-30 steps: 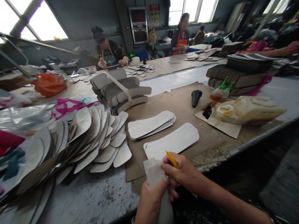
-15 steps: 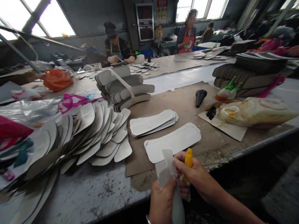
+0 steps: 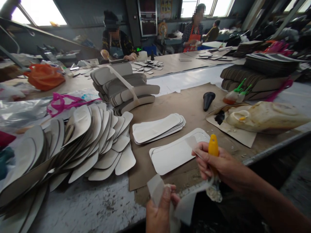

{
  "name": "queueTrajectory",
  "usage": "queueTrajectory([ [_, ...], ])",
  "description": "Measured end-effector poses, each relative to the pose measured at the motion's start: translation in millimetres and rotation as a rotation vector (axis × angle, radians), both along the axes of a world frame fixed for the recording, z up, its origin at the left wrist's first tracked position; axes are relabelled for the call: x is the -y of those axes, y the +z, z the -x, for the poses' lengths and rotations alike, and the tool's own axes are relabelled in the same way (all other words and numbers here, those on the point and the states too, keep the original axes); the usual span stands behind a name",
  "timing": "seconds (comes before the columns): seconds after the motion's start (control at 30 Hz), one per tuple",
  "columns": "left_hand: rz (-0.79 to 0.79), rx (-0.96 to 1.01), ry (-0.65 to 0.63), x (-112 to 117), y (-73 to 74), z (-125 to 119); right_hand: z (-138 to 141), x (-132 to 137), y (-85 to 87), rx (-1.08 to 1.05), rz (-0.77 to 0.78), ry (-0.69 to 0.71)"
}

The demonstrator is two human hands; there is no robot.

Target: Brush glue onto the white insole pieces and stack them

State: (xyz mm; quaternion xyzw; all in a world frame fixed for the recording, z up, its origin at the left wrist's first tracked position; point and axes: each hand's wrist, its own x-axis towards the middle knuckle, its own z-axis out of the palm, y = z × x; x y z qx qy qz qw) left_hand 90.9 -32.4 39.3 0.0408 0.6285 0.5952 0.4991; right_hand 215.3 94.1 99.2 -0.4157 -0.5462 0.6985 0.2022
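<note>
My right hand is closed around a yellow-handled brush, its glue-crusted bristles pointing down. Its thumb and finger also pinch the end of a thin translucent strip, whose tip overlaps the nearer pile of white rounded panels. My left hand, lower and to the left, grips whitish thin strips between thumb and fingers. One pale strip hangs in a curve between the two hands. How many strips the left hand holds is hidden.
Fanned pale panels spread at left, with a tied stack behind. A second white pile, a black cone-shaped object, glue bottles and a stained plastic jug stand on brown board. Other people work across the table.
My hands have moved apart: the right went right and slightly up with the brush and a strip end, the left slightly down and left. A strip now stretches between them.
</note>
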Motion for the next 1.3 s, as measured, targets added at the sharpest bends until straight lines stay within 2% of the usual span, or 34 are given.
queueTrajectory([
  [0.07, -0.022, -0.109, 0.058, -4.2, -1.9, 18.9, -1.9, -20.6, 14.6, 0.102, -0.067, 0.158],
  [0.13, -0.023, -0.19, 0.072, -12.8, -3.2, 35.8, 5.4, -36.9, 22.0, 0.259, -0.243, 0.368],
  [0.23, 0.029, -0.192, 0.031, -27.1, -2.7, 50.2, 31.6, -50.9, 19.2, 0.404, -0.425, 0.704],
  [0.33, 0.069, -0.168, -0.004, -34.9, -1.6, 54.3, 62.1, -56.2, 10.6, 0.522, -0.502, 0.87],
  [0.5, 0.11, -0.141, -0.028, -35.6, -2.8, 57.6, 90.2, -60.0, 0.9, 0.675, -0.559, 0.961],
  [0.77, 0.144, -0.112, -0.041, -36.2, -5.8, 61.0, 97.4, -59.9, -15.9, 0.754, -0.654, 0.963],
  [1.03, 0.191, -0.184, -0.064, -42.1, 1.2, 58.6, 96.9, -58.9, -14.8, 0.762, -0.688, 0.969],
  [1.17, 0.204, -0.215, -0.065, -44.1, -3.0, 55.9, 98.5, -54.5, -16.1, 0.768, -0.717, 0.952],
  [1.3, 0.222, -0.267, -0.089, -40.7, -7.2, 58.2, 79.3, -55.8, -4.3, 0.793, -0.767, 0.953],
])
